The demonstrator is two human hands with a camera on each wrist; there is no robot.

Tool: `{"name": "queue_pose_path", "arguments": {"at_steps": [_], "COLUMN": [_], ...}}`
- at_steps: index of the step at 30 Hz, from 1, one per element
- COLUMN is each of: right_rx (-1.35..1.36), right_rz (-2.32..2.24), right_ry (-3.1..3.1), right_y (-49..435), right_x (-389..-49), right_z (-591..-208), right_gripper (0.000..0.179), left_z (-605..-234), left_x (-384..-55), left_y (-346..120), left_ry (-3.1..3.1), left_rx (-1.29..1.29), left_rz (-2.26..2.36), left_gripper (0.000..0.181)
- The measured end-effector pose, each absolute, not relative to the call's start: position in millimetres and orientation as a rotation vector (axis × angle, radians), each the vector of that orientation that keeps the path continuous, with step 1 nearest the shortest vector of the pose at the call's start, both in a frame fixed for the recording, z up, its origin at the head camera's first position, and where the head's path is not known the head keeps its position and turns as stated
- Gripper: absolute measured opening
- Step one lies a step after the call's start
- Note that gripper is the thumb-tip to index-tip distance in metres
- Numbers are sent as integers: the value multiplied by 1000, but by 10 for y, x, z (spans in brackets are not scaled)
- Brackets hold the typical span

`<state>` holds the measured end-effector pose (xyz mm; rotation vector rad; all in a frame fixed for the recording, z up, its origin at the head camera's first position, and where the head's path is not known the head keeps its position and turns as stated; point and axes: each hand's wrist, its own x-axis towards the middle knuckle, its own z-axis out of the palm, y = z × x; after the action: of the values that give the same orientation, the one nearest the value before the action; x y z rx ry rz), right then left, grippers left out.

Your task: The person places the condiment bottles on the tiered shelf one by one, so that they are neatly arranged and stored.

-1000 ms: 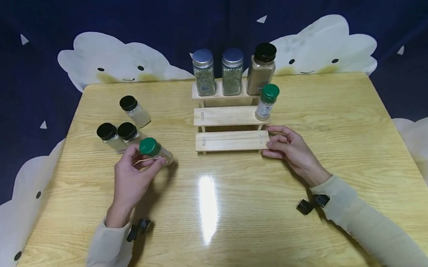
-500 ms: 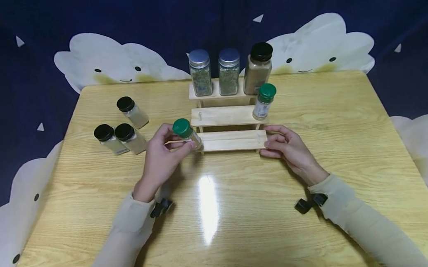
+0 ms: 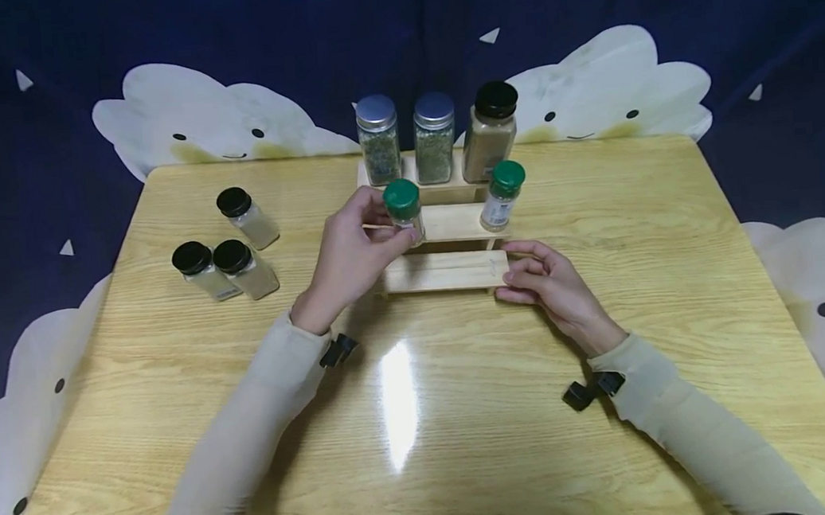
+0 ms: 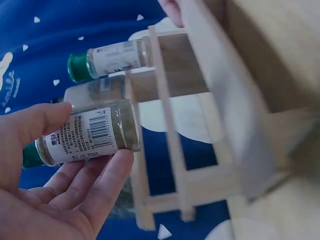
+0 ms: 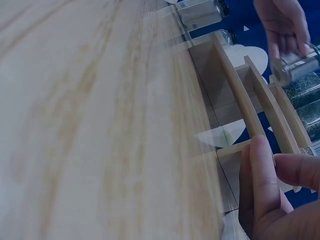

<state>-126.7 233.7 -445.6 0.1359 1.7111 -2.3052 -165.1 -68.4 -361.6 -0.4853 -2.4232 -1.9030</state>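
Note:
My left hand (image 3: 354,249) holds a small spice jar with a green cap (image 3: 403,201) between thumb and fingers, over the left part of the middle step of a three-step wooden spice rack (image 3: 449,271). In the left wrist view the label and barcode of this spice jar (image 4: 95,132) show; it is apart from the step edges or touching them, I cannot tell. My right hand (image 3: 554,291) pinches the right end of the rack's lowest step, fingertips on the board's edge in the right wrist view. A second green-capped jar (image 3: 502,197) stands at the middle step's right end.
On the top step stand two silver-lidded jars of green herbs (image 3: 379,144) (image 3: 436,144) and a larger black-lidded jar (image 3: 490,136). Three black-lidded jars (image 3: 255,224) stand on the table (image 3: 481,412) at left. A dark cloud-patterned cloth (image 3: 281,27) hangs behind the table.
My left hand has carried the green-capped spice jar from beside the black-lidded jars rightward and up to the middle step. The right hand stays at the rack's end.

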Motion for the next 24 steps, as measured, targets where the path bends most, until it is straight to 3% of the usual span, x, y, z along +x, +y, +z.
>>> {"name": "queue_pose_path", "arguments": {"at_steps": [8,24], "right_rx": [147,163], "right_rz": [-2289,-2266], "right_ry": [1724,1728], "right_y": [2343,2347], "right_x": [-1262,-1274], "right_z": [-4465,-4460], "right_gripper": [46,49], "left_z": [-3507,-3635], "left_x": [-1795,-1915], "left_y": [-436,-130], "left_ry": [-2467,-2511], "left_rx": [-491,-454], "left_rz": [-1891,-1880], "left_gripper": [32,36]}}
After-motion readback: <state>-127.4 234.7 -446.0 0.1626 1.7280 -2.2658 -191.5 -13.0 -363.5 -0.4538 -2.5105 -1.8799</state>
